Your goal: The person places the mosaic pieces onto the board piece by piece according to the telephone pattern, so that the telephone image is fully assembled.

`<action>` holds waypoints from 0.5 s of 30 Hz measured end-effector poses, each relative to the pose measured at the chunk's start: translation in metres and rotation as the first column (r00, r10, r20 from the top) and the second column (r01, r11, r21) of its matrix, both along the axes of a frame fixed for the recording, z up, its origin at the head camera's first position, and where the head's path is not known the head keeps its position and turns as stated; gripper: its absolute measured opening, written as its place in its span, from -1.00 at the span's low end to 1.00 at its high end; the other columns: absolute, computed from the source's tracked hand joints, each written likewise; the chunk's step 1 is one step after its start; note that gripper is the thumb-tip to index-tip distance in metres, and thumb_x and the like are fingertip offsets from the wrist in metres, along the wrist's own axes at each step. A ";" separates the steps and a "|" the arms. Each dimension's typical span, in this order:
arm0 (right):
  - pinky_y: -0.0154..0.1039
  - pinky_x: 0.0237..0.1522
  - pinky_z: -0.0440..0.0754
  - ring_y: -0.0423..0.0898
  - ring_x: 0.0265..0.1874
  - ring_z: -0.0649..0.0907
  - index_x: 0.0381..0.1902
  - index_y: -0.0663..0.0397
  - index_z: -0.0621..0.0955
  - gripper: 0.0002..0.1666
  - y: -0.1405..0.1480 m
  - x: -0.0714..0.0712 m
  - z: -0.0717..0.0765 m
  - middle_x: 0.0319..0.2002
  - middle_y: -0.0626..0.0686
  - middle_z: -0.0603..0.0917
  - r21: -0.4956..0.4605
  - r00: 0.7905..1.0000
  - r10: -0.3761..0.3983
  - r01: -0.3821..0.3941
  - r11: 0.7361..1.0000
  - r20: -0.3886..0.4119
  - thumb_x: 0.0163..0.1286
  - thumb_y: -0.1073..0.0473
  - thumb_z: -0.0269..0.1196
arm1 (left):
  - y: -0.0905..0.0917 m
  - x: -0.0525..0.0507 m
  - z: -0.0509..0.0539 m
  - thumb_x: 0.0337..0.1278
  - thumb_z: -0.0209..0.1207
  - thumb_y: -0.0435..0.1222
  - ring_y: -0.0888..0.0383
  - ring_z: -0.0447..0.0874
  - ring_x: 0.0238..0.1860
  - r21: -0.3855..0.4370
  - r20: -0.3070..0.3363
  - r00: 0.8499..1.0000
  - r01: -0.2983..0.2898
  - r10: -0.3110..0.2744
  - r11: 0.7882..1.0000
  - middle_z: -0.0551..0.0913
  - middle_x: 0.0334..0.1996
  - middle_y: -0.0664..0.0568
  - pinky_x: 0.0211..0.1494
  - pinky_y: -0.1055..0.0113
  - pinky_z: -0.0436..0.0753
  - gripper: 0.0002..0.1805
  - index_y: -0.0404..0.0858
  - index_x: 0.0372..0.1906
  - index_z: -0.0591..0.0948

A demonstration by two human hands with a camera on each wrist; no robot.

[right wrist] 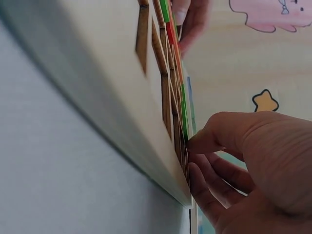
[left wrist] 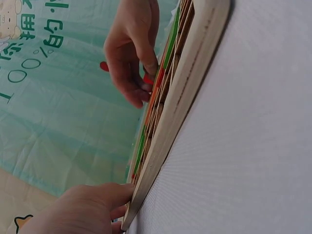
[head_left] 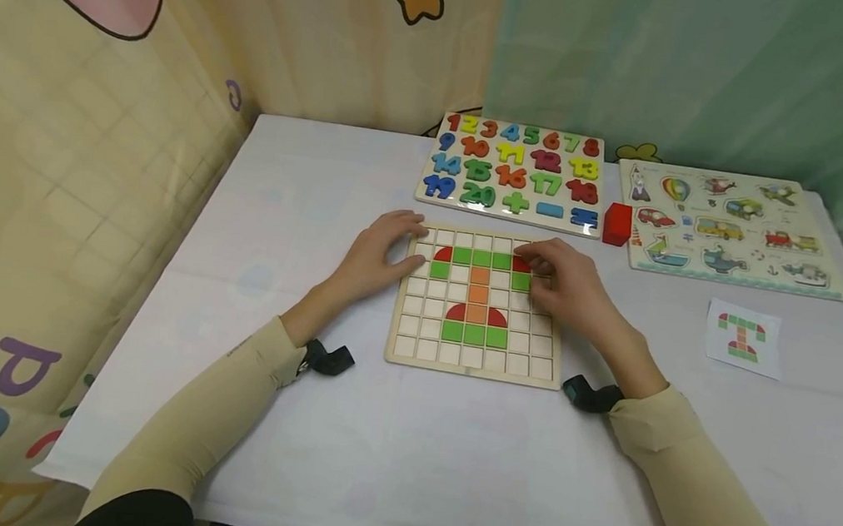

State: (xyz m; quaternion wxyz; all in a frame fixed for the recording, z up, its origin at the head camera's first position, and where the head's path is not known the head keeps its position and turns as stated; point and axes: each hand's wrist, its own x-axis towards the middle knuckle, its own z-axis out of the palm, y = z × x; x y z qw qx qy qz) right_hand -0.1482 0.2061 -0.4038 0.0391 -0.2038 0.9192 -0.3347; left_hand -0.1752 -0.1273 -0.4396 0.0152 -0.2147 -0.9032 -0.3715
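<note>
A wooden grid board [head_left: 472, 371] lies on the white table, with green, orange and red flat pieces in its cells. My left hand [head_left: 375, 252] rests its thumb and fingertips along the board's upper left edge; the left wrist view shows this contact too. At the upper right cells, my right hand [head_left: 569, 282] pinches a red quarter-circle piece [head_left: 521, 264], partly covered by the fingers. Just under it sits a green square [head_left: 520, 282]. An orange column [head_left: 478, 295] runs down the middle to red quarter-circles [head_left: 498, 317] and a green row [head_left: 474, 334].
Behind the board lies a number puzzle [head_left: 508, 170]. To its right are a red block [head_left: 616, 224] and a vehicle picture puzzle [head_left: 733, 228]. A paper card [head_left: 743, 339] with a similar coloured pattern lies at the right. Printed curtains [head_left: 321, 37] surround the table.
</note>
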 end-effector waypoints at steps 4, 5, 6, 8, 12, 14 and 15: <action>0.15 0.24 0.69 0.15 0.09 0.65 0.29 0.21 0.60 -0.48 -0.001 0.000 -0.002 0.18 0.21 0.65 -0.016 1.000 -0.020 0.020 1.000 0.014 0.39 0.46 0.17 | -0.002 0.000 0.000 0.37 0.34 -0.13 0.02 0.20 0.64 -0.007 0.011 1.000 0.000 0.001 1.000 0.45 0.54 0.01 0.67 -0.16 0.20 -0.52 -0.14 0.33 0.62; 0.15 0.23 0.69 0.15 0.08 0.66 0.29 0.22 0.61 -0.50 -0.002 0.000 -0.002 0.17 0.21 0.66 -0.018 1.000 -0.023 0.024 1.000 0.014 0.40 0.46 0.16 | -0.002 0.000 0.000 0.37 0.34 -0.13 0.02 0.20 0.65 -0.008 0.013 1.000 0.000 0.000 1.000 0.45 0.54 0.01 0.67 -0.16 0.20 -0.52 -0.13 0.32 0.62; 0.14 0.23 0.69 0.15 0.08 0.66 0.28 0.22 0.62 -0.52 -0.002 0.000 -0.002 0.16 0.21 0.66 -0.019 1.000 -0.024 0.024 1.000 0.011 0.43 0.45 0.16 | -0.002 0.000 0.000 0.37 0.34 -0.13 0.03 0.20 0.64 -0.007 0.014 1.000 0.001 -0.001 1.000 0.45 0.53 0.01 0.67 -0.15 0.20 -0.52 -0.13 0.32 0.62; 0.15 0.22 0.69 0.16 0.07 0.66 0.29 0.22 0.63 -0.55 -0.002 0.000 -0.002 0.15 0.22 0.64 -0.017 1.000 -0.018 0.018 1.000 0.003 0.48 0.41 0.16 | -0.002 -0.001 0.000 0.38 0.33 -0.13 0.03 0.21 0.64 -0.003 0.011 1.000 0.003 -0.003 1.000 0.45 0.53 0.01 0.67 -0.15 0.20 -0.52 -0.13 0.32 0.62; 0.14 0.18 0.64 0.16 0.07 0.59 0.31 0.21 0.63 -0.59 -0.004 0.000 -0.002 0.14 0.24 0.59 -0.006 1.000 0.008 -0.008 1.000 -0.016 0.55 0.29 0.22 | -0.001 -0.002 -0.001 0.38 0.33 -0.12 0.04 0.21 0.64 0.009 0.005 1.000 0.005 -0.006 1.000 0.46 0.53 0.02 0.67 -0.15 0.20 -0.53 -0.12 0.32 0.63; 0.13 0.16 0.61 0.15 0.07 0.55 0.31 0.20 0.64 -0.57 -0.005 0.000 -0.002 0.14 0.24 0.57 0.002 1.000 0.017 -0.017 1.000 -0.022 0.55 0.23 0.27 | -0.001 -0.002 -0.001 0.37 0.34 -0.12 0.04 0.21 0.64 0.012 0.007 1.000 0.005 -0.005 1.000 0.46 0.53 0.02 0.68 -0.14 0.20 -0.53 -0.13 0.31 0.63; 0.11 0.14 0.60 0.15 0.07 0.53 0.32 0.19 0.63 -0.56 -0.006 0.000 -0.002 0.14 0.24 0.56 0.006 1.000 0.020 -0.020 1.000 -0.022 0.55 0.20 0.28 | -0.002 -0.002 -0.001 0.37 0.34 -0.12 0.04 0.21 0.64 0.012 0.009 1.000 0.004 -0.004 1.000 0.46 0.53 0.01 0.68 -0.14 0.20 -0.53 -0.13 0.31 0.63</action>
